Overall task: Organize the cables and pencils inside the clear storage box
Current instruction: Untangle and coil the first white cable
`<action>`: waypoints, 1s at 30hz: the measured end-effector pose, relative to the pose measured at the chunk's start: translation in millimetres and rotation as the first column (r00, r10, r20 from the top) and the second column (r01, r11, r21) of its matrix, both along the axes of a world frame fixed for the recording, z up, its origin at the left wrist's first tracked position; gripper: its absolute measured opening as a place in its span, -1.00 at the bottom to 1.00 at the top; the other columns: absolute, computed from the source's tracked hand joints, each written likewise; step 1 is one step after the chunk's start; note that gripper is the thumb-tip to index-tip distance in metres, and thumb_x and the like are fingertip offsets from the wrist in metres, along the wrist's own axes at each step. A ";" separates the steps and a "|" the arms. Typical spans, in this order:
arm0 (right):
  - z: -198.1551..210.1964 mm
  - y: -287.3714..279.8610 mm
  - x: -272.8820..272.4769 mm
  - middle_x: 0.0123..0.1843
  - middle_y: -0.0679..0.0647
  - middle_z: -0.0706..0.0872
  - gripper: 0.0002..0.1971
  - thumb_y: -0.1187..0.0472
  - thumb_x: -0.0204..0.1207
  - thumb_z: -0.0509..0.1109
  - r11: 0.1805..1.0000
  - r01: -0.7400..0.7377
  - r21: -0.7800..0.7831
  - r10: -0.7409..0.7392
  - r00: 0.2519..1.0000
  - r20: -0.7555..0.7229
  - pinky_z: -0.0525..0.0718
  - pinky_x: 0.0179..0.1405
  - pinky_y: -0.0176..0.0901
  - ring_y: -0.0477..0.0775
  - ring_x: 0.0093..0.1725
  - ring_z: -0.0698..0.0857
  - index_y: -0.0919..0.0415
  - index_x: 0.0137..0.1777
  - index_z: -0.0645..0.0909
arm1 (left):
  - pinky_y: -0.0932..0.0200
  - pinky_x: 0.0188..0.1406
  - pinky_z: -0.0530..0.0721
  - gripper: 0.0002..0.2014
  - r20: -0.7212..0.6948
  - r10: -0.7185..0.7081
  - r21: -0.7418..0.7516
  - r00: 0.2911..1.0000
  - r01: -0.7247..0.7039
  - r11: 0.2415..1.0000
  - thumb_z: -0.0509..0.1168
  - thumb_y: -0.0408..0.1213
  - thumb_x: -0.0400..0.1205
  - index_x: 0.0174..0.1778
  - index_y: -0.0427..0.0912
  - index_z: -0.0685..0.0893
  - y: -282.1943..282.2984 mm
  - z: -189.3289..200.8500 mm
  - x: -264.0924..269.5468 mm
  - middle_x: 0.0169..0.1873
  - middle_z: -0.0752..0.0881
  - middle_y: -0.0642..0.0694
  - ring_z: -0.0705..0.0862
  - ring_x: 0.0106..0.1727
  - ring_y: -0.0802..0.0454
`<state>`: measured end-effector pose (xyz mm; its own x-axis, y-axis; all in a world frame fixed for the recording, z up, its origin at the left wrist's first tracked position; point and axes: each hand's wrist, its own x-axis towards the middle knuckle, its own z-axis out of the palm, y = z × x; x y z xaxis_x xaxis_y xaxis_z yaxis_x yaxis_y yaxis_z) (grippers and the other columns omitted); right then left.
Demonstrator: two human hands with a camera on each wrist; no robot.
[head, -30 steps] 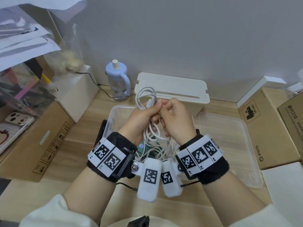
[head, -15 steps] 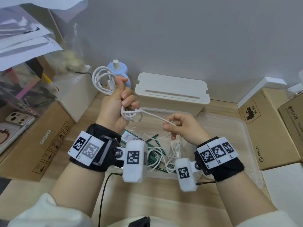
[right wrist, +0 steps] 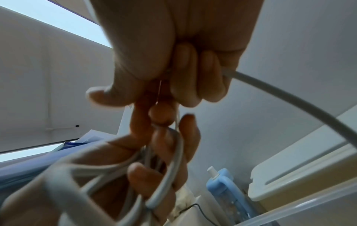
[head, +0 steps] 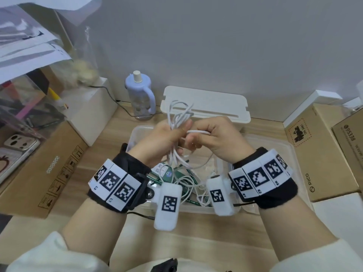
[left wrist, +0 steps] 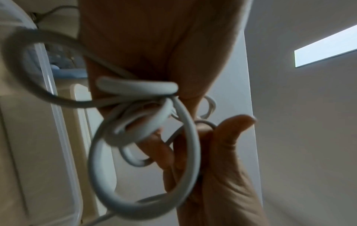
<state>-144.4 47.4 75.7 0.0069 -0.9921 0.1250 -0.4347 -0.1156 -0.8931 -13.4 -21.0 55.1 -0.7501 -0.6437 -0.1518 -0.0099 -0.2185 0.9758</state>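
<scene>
Both hands are raised together over the clear storage box. My left hand grips a bundle of looped white cable, its coils sticking up above the fist and hanging below it. My right hand pinches the free strand of that same cable right beside the bundle; the strand trails out past its fingers. Inside the box lie more white cables tangled over green pencils, partly hidden by my wrists.
The clear lid lies to the right of the box. A white lidded box and a blue bottle stand behind. Cardboard boxes flank the right, another the left, with a phone on it.
My left hand, which was lifted up and to the left with the coil, has come back to the centre. My right hand has closed in on it, shortening the stretched strand.
</scene>
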 end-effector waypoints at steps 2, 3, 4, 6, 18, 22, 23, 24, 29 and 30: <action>-2.3 -0.7 0.6 -0.60 -0.11 0.60 -0.74 -0.05 0.46 0.35 0.999 0.020 -0.027 -0.019 1.000 0.018 0.47 -0.38 -0.36 -0.18 -0.54 0.56 -0.17 -0.47 0.59 | 0.39 -0.67 0.44 -0.70 0.002 -0.029 0.022 1.000 0.029 0.999 0.11 -0.14 0.67 -0.20 -0.24 0.63 2.6 0.0 -0.5 -0.52 0.71 -0.07 0.64 -0.54 0.12; -2.7 -0.7 -0.1 -0.59 -0.11 0.60 -0.73 -0.12 0.49 0.30 0.998 0.041 -0.041 -0.040 0.999 0.010 0.46 -0.38 -0.32 -0.18 -0.53 0.56 -0.19 -0.45 0.58 | 0.38 -0.70 0.41 -0.66 -0.003 -0.048 0.035 0.999 0.048 0.998 0.08 -0.10 0.68 -0.20 -0.23 0.64 2.3 -0.6 -0.2 -0.50 0.70 -0.16 0.59 -0.57 0.10; -2.3 -0.8 -0.5 -0.57 -0.15 0.61 -0.73 -0.16 0.49 0.27 0.996 0.068 -0.059 -0.069 0.997 -0.016 0.45 -0.36 -0.31 -0.20 -0.50 0.57 -0.20 -0.43 0.55 | 0.37 -0.72 0.38 -0.63 -0.006 -0.075 0.048 0.997 0.075 0.996 0.08 -0.03 0.66 -0.19 -0.24 0.64 1.7 -1.7 0.4 -0.49 0.66 -0.25 0.51 -0.61 0.09; -1.1 -1.5 -2.0 -0.51 -0.26 0.62 -0.77 -0.09 0.47 0.32 0.987 0.117 -0.109 -0.124 0.990 -0.061 0.42 -0.34 -0.40 -0.29 -0.42 0.56 -0.18 -0.42 0.50 | 0.39 -0.75 0.32 -0.60 -0.030 -0.125 0.114 0.992 0.128 0.985 0.08 0.10 0.58 -0.19 -0.19 0.56 1.1 -3.2 2.5 -0.61 0.52 -0.19 0.31 -0.67 0.12; -6.1 11.3 -30.9 -0.45 -0.28 0.68 -0.84 0.12 0.18 0.57 0.903 0.309 -0.300 -0.219 0.929 0.298 0.48 -0.34 -0.53 -0.33 -0.42 0.55 -0.12 -0.24 0.75 | 0.44 -0.80 0.33 -0.66 -0.160 -0.027 0.350 0.987 0.082 0.933 0.11 0.12 0.47 -0.25 -0.13 0.41 -22.7 4.4 21.9 -0.58 0.56 -0.02 0.33 -0.71 0.23; 2.1 3.0 -25.6 -0.39 -0.38 0.72 -0.90 0.27 0.30 0.49 0.921 0.239 -0.307 -0.215 0.970 0.110 0.54 -0.21 -0.55 -0.35 -0.28 0.67 0.09 -0.19 0.72 | 0.41 -0.80 0.39 -0.68 -0.035 -0.030 0.340 0.999 0.040 0.939 0.18 0.04 0.49 -0.25 -0.20 0.45 -20.4 -0.4 19.3 -0.47 0.72 -0.19 0.50 -0.65 0.15; 2.1 1.8 -25.0 -0.39 -0.39 0.72 -0.91 0.24 0.31 0.47 0.934 0.211 -0.288 -0.204 0.978 0.054 0.52 -0.20 -0.55 -0.35 -0.28 0.66 0.08 -0.19 0.71 | 0.38 -0.77 0.44 -0.69 -0.017 -0.028 0.338 0.999 0.032 0.940 0.16 0.02 0.53 -0.26 -0.20 0.46 -20.4 -1.3 19.0 -0.47 0.74 -0.20 0.57 -0.60 0.13; 1.8 1.3 -24.5 -0.39 -0.39 0.71 -0.92 0.21 0.32 0.46 0.945 0.178 -0.275 -0.185 0.983 0.001 0.50 -0.20 -0.55 -0.34 -0.29 0.65 0.06 -0.18 0.71 | 0.36 -0.73 0.50 -0.68 -0.003 -0.025 0.341 1.000 0.024 0.940 0.13 0.01 0.58 -0.27 -0.20 0.47 -20.8 -2.6 19.1 -0.47 0.74 -0.19 0.64 -0.52 0.10; 3.4 7.2 -19.3 -0.42 -0.36 0.67 -0.92 0.18 0.32 0.44 0.988 0.000 -0.156 -0.012 0.997 -0.081 0.46 -0.24 -0.56 -0.32 -0.32 0.62 0.05 -0.19 0.71 | 0.19 -0.41 0.67 -0.64 -0.072 0.003 0.436 0.997 0.029 0.900 0.17 0.09 0.46 -0.28 -0.20 0.42 -21.7 -4.1 20.3 -0.52 0.72 -0.19 0.73 -0.37 -0.11; 4.9 8.9 -18.4 -0.43 -0.33 0.67 -0.91 0.18 0.32 0.44 0.992 -0.021 -0.127 0.011 0.996 -0.085 0.48 -0.25 -0.54 -0.31 -0.32 0.62 0.04 -0.19 0.71 | 0.18 -0.38 0.67 -0.64 -0.099 0.008 0.462 0.995 0.039 0.886 0.15 0.09 0.47 -0.30 -0.18 0.40 -22.2 -3.8 20.7 -0.55 0.69 -0.15 0.71 -0.43 -0.08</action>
<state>-162.8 56.3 80.6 0.0385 -0.9678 0.2487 -0.5049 -0.2337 -0.8310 7.4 -43.2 51.2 -0.7855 -0.5057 -0.3568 0.0709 -0.6462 0.7599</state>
